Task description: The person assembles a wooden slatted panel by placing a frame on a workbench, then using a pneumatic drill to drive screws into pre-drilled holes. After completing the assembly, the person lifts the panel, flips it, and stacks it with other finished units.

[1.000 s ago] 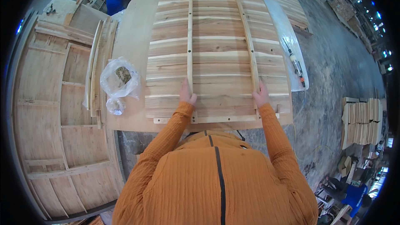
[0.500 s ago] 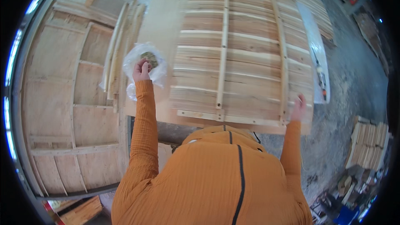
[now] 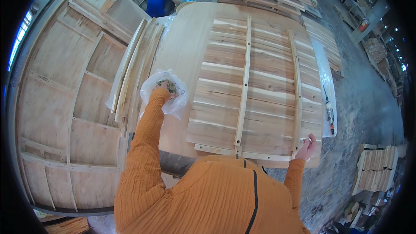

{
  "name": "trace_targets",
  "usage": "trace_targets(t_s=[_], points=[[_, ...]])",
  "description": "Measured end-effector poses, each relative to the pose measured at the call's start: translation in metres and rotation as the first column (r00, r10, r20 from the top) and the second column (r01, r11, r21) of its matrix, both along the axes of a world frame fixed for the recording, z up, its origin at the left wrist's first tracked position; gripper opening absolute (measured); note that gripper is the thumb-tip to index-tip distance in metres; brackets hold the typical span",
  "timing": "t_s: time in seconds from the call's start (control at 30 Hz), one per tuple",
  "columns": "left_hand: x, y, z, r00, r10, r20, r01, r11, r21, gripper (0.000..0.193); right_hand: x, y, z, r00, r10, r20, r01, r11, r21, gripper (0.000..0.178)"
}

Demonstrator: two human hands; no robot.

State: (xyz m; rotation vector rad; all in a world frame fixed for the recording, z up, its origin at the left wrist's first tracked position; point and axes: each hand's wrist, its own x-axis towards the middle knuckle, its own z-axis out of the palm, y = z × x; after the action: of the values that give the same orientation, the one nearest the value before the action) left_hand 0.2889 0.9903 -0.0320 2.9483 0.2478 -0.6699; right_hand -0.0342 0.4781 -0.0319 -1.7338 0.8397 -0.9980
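My left hand point(image 3: 167, 89) reaches into a clear plastic bag point(image 3: 152, 87) of small brownish pieces lying on the left part of a big wooden board point(image 3: 184, 52); its fingers are hidden inside the bag. My right hand point(image 3: 307, 144) rests with fingers spread on the near right corner of a slatted wooden panel point(image 3: 260, 82), at the end of the right of two long cross battens point(image 3: 296, 95). The other batten point(image 3: 245, 82) runs down the panel's middle.
Curved wooden strips point(image 3: 130, 73) lie left of the bag. Large plywood frames point(image 3: 60, 104) fill the left. A power screwdriver point(image 3: 329, 110) lies on a white strip right of the panel. A person in blue point(image 3: 157, 1) crouches far off. Stacked slats point(image 3: 376, 173) sit on the right floor.
My left hand left the panel's near edge, swung left to the plastic bag and went into it. My right hand stayed at the near right corner. The view turned left.
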Motion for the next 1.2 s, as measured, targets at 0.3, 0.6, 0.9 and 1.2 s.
trace_targets(t_s=[0.3, 0.6, 0.9, 1.2], points=[[0.003, 0.002, -0.021, 0.992, 0.072, 0.1, -0.052, 0.981, -0.188, 0.066, -0.022, 0.019, -0.016, 0.999, 0.004, -0.041, -0.002, 0.999, 0.046, 0.023], [0.026, 0.065, -0.05, 0.545, 0.603, -0.583, -0.623, -0.174, -0.762, 0.029, -0.018, 0.032, -0.017, 1.0, 0.004, -0.018, -0.002, 0.996, 0.09, 0.02], [0.016, 0.045, -0.049, 0.867, 0.456, 0.201, -0.003, 0.408, -0.913, 0.029, -0.006, 0.032, -0.025, 0.996, 0.091, -0.012, -0.086, 0.973, 0.215, 0.017], [-0.018, 0.001, -0.002, 0.696, 0.566, 0.441, -0.021, 0.63, -0.776, 0.035, -0.013, 0.003, -0.012, 0.985, -0.027, 0.171, -0.025, 0.954, 0.299, 0.014]])
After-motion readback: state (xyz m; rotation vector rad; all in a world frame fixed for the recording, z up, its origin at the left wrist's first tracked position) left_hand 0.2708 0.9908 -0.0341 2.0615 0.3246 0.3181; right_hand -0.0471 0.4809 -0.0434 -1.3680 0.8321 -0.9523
